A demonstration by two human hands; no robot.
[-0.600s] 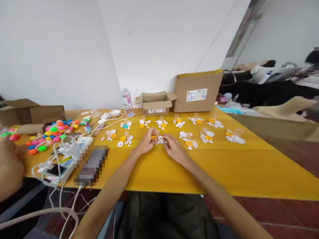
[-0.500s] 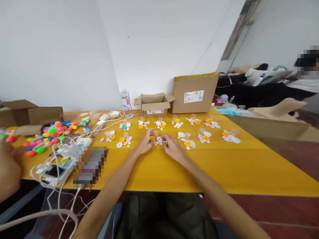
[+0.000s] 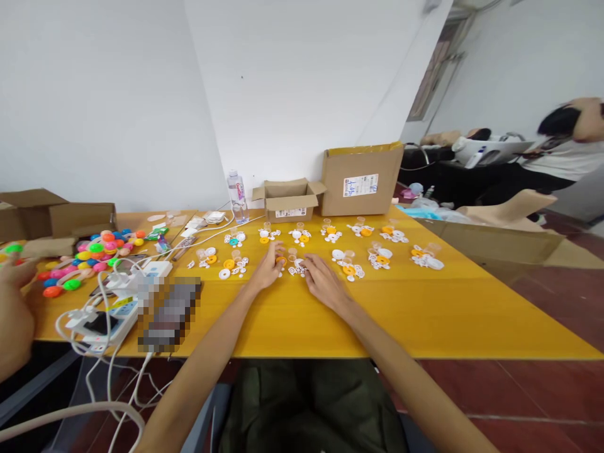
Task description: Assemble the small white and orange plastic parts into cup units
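My left hand (image 3: 268, 269) rests on the yellow table with its fingers curved and apart, at the left of a small pile of plastic parts. Partly behind its fingertips is an orange gear (image 3: 282, 260). My right hand (image 3: 323, 281) lies opposite, fingers stretched out over the right side of the same pile, touching or just above a white wheel (image 3: 298, 263). Between the hands stand a small clear cup (image 3: 292, 253) and several white gears (image 3: 293, 271). Neither hand visibly grips a part.
Similar piles, such as one with an orange gear (image 3: 348, 270), stand in rows. Behind are an open carton (image 3: 291, 202), a large carton (image 3: 361, 179) and a bottle (image 3: 237, 198). Left lie a phone (image 3: 172, 314), a power strip (image 3: 125, 308), colourful balls (image 3: 97, 251) and another person's hand (image 3: 16, 296).
My hands have spread slightly apart around the pile, uncovering more of the cup and white gears. The camera view has shifted a little. The person at right has moved an arm up.
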